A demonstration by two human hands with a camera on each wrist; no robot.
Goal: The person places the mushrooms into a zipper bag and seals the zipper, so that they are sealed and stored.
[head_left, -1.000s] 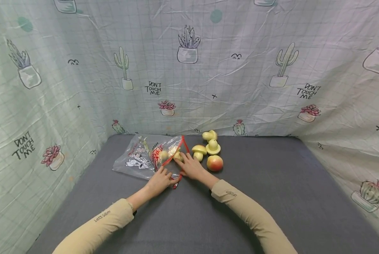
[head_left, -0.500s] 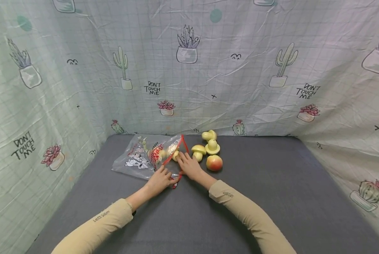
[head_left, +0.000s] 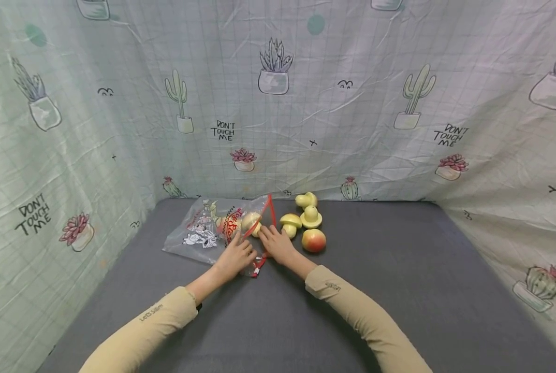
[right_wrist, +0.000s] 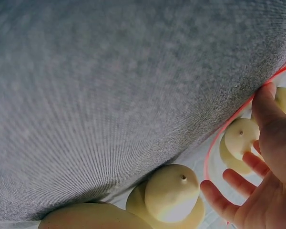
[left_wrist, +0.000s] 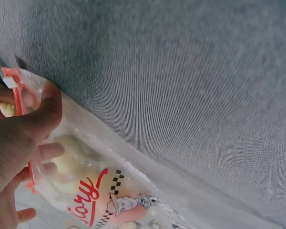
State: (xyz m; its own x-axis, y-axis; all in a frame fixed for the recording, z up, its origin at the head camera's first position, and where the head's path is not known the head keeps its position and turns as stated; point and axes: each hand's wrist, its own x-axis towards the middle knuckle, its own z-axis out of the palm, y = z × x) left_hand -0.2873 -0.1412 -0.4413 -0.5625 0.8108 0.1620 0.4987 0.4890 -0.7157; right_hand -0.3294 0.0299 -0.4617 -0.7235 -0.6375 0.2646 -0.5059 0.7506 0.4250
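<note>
A clear zip bag (head_left: 177, 241) with red edging lies on the table, holding a pale yellow mushroom (head_left: 251, 223) near its mouth and a reddish round thing (head_left: 221, 224) deeper in. My left hand (head_left: 235, 256) lies on the bag's near side; its thumb touches the plastic near the zip and its fingers are loosely spread. At the mouth, my right hand (head_left: 280, 246) has loosely spread fingers, its thumb by the red edge (right_wrist: 220, 132) and its fingertips beside a mushroom (right_wrist: 240, 138). Another mushroom (head_left: 289, 224) sits just right of that hand.
Two more mushrooms (head_left: 307, 200) (head_left: 311, 216) lie behind to the right. A red and yellow peach-like fruit (head_left: 313, 241) sits in front of them. The dark grey table (head_left: 380, 269) ends at a hanging cloth (head_left: 315, 119) printed with cacti.
My left hand has left the zip's near corner and moved up onto the bag. The mushroom and the reddish thing show more clearly inside. My right hand has hardly shifted.
</note>
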